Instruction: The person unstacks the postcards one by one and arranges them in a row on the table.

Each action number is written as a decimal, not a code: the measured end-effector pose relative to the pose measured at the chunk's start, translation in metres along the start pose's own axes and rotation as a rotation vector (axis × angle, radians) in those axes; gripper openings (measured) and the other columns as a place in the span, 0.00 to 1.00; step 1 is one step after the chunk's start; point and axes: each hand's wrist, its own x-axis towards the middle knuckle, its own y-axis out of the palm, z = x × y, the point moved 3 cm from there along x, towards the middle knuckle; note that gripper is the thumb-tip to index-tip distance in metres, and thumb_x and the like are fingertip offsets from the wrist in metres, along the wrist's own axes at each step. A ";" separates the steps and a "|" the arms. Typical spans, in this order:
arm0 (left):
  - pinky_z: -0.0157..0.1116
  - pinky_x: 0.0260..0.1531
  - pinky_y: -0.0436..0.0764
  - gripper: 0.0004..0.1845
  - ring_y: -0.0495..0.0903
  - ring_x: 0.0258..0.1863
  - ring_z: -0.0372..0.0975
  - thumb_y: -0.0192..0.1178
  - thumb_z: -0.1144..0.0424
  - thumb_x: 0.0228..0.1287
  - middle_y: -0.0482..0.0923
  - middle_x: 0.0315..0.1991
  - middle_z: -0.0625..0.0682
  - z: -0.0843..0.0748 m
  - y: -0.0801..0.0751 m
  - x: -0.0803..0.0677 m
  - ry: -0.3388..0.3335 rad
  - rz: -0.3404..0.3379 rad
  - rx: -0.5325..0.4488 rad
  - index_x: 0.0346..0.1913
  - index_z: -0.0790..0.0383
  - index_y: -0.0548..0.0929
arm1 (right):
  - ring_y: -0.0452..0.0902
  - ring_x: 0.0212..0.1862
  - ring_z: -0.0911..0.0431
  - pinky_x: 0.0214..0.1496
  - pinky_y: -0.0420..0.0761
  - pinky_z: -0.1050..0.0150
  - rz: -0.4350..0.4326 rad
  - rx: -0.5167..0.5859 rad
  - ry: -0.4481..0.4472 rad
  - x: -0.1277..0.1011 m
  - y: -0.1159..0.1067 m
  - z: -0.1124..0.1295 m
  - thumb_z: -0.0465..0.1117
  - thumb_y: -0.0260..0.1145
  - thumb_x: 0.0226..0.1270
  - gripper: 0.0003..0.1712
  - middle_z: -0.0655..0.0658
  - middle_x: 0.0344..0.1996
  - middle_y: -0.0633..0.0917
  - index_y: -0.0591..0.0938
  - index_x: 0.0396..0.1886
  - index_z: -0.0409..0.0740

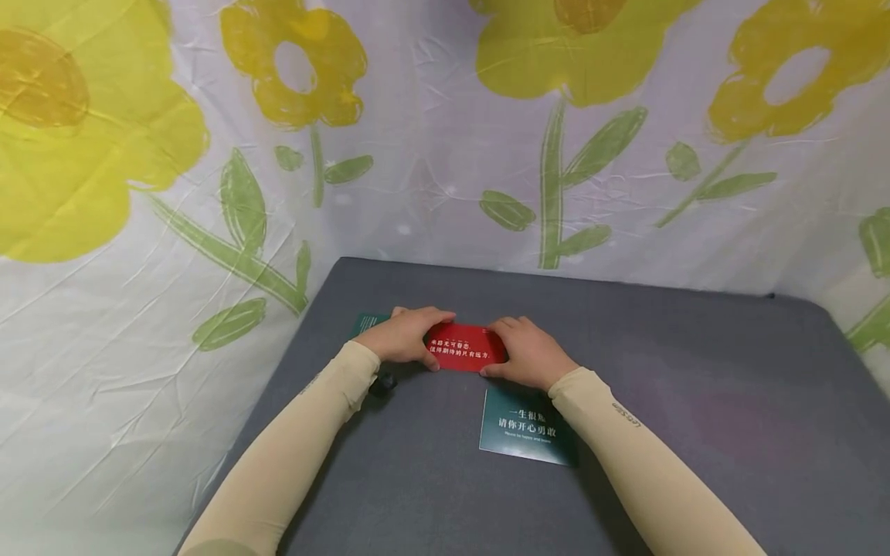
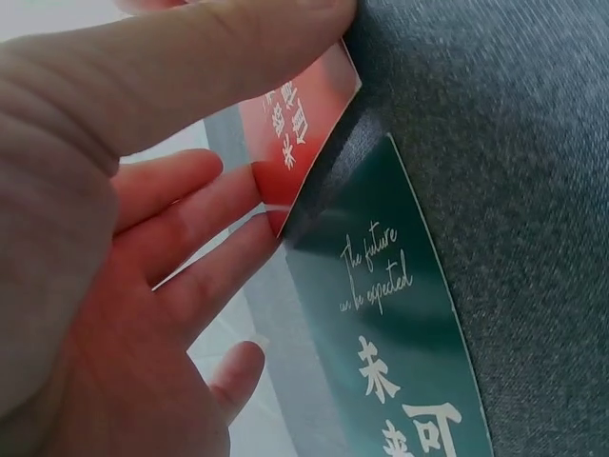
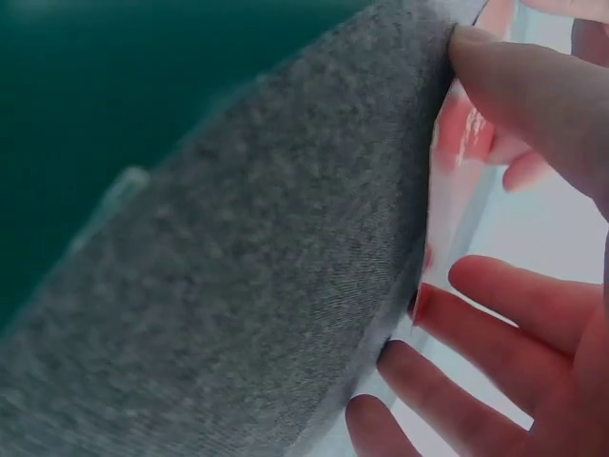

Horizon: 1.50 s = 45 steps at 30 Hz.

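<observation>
A red card [image 1: 462, 347] with white Chinese writing lies between the two hands, near the middle of the table. My left hand [image 1: 402, 337] holds its left end, thumb on the near edge and fingers along the far one. At the right end my right hand [image 1: 528, 355] grips it the same way. In the right wrist view the card [image 3: 461, 152] shows nearly edge-on and slightly bowed. A green card [image 2: 400, 286] with white lettering lies by the left hand, partly hidden by it in the head view. Below the right wrist lies another green card [image 1: 521, 425], its upper right part covered.
The dark grey table [image 1: 695, 432] reaches back to a white curtain [image 1: 431, 208] printed with yellow flowers. A small black object [image 1: 382, 384] shows at the left wrist. Both forearms wear cream sleeves [image 1: 306, 432].
</observation>
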 end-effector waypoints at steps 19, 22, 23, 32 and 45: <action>0.57 0.71 0.65 0.52 0.70 0.78 0.49 0.82 0.56 0.59 0.70 0.81 0.55 0.008 0.006 -0.005 -0.070 0.004 0.020 0.84 0.55 0.66 | 0.77 0.64 0.47 0.62 0.87 0.49 0.037 0.009 0.012 0.007 0.008 0.002 0.59 0.84 0.57 0.49 0.43 0.68 0.85 0.78 0.76 0.45; 0.58 0.73 0.65 0.53 0.67 0.80 0.50 0.82 0.56 0.58 0.68 0.82 0.56 0.004 0.006 -0.007 -0.087 -0.015 0.056 0.84 0.56 0.66 | 0.77 0.68 0.46 0.67 0.85 0.47 0.052 0.050 0.018 0.004 0.007 -0.002 0.60 0.83 0.59 0.53 0.42 0.72 0.82 0.74 0.80 0.45; 0.58 0.73 0.64 0.53 0.66 0.81 0.51 0.82 0.55 0.57 0.68 0.82 0.56 0.001 0.006 -0.007 -0.084 -0.033 0.078 0.84 0.56 0.66 | 0.77 0.70 0.45 0.70 0.84 0.46 0.055 0.064 0.027 0.002 0.006 -0.004 0.61 0.82 0.60 0.55 0.42 0.74 0.80 0.71 0.81 0.45; 0.56 0.79 0.67 0.53 0.66 0.81 0.48 0.80 0.48 0.59 0.68 0.82 0.53 -0.068 0.026 -0.025 0.083 -0.125 0.128 0.84 0.55 0.66 | 0.72 0.79 0.37 0.78 0.75 0.39 0.059 0.115 0.029 -0.069 -0.019 -0.011 0.68 0.78 0.63 0.62 0.39 0.82 0.71 0.62 0.86 0.44; 0.52 0.80 0.68 0.56 0.67 0.81 0.43 0.80 0.40 0.56 0.68 0.82 0.48 -0.124 0.061 -0.043 0.215 0.006 0.121 0.84 0.53 0.66 | 0.76 0.75 0.41 0.73 0.80 0.41 -0.002 0.093 0.022 -0.161 -0.013 -0.031 0.69 0.82 0.56 0.63 0.40 0.77 0.76 0.68 0.83 0.43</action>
